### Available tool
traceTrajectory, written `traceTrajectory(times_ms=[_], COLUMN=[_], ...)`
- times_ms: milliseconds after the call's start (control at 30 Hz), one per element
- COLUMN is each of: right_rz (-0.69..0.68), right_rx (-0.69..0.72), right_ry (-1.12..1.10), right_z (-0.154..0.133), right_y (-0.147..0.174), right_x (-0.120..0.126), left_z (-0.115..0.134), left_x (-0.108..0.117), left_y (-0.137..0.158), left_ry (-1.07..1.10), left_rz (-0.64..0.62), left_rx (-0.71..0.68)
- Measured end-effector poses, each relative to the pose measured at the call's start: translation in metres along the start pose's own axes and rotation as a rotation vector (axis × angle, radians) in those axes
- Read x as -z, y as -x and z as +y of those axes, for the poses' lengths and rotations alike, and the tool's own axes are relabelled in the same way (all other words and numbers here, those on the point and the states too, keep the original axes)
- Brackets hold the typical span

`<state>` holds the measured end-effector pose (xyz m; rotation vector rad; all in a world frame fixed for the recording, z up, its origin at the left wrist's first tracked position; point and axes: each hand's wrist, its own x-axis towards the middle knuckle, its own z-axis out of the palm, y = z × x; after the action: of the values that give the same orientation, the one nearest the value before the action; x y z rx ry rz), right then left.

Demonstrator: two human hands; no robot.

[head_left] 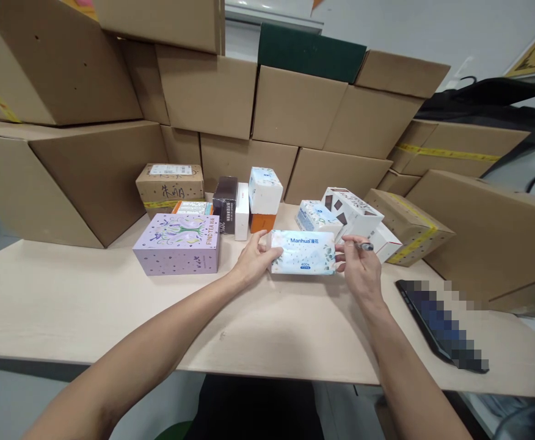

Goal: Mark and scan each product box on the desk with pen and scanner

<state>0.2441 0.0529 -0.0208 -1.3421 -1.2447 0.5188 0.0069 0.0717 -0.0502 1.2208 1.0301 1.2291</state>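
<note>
A pack of tissues (304, 253), white and pale blue with "Manhua" printed on it, is held over the table with its printed face towards me. My left hand (257, 260) grips its left edge, thumb on the front. At the right edge, the fingers of my right hand (361, 269) touch the pack. A slim dark pen-like object (364, 246) sticks out between that hand's thumb and fingers. Left of the pack stands a lilac "FIND TEA" box (178, 253). Behind it are another tissue pack (317, 217) and a white box with brown squares (352, 211).
Brown cardboard boxes (272, 159) are stacked as a wall at the back and sides. Small boxes, among them a dark brown one (225, 205), stand before it. A dark, flat device (441, 324), partly pixelated, lies on the table (276, 330) at right.
</note>
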Motion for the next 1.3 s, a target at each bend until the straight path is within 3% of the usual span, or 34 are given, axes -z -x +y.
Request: traceTrajectory(times_ms=[300,600,733,833,967,1100,1200,1300], right_rz=[-0.002,-0.098,-0.073,-0.01,0.085,0.106,0.056,-0.079], right_rx=[-0.006,0.0,0.008,0.045,0.097,0.038,-0.017,0.037], right_ry=[0.022,0.185,0.223,0.206,0.087,-0.177,-0.336,-0.344], right_z=[0.002,0.006,0.001,0.001,0.002,-0.005,-0.02,-0.039], right_y=[0.001,-0.001,0.0,-0.001,-0.002,-0.007,-0.012,-0.014], right_x=[0.001,0.003,0.003,0.004,0.003,0.0,-0.006,-0.02], left_z=[0.011,0.014,0.015,0.018,0.018,0.009,0.004,0.004], left_x=[-0.003,0.0,0.0,-0.003,-0.01,-0.015,-0.017,-0.016], left_y=[0.007,0.009,0.009,0.016,0.029,0.034,0.032,0.031], left_ry=[-0.211,-0.337,-0.413,-0.538,-0.717,-0.847,-0.957,-1.077], left_rz=[0.039,0.068,0.181,0.211,0.041,-0.125,-0.122,-0.11], left_rx=[0.034,0.058,-0.093,-0.314,-0.608,-0.68,-0.711,-0.765])
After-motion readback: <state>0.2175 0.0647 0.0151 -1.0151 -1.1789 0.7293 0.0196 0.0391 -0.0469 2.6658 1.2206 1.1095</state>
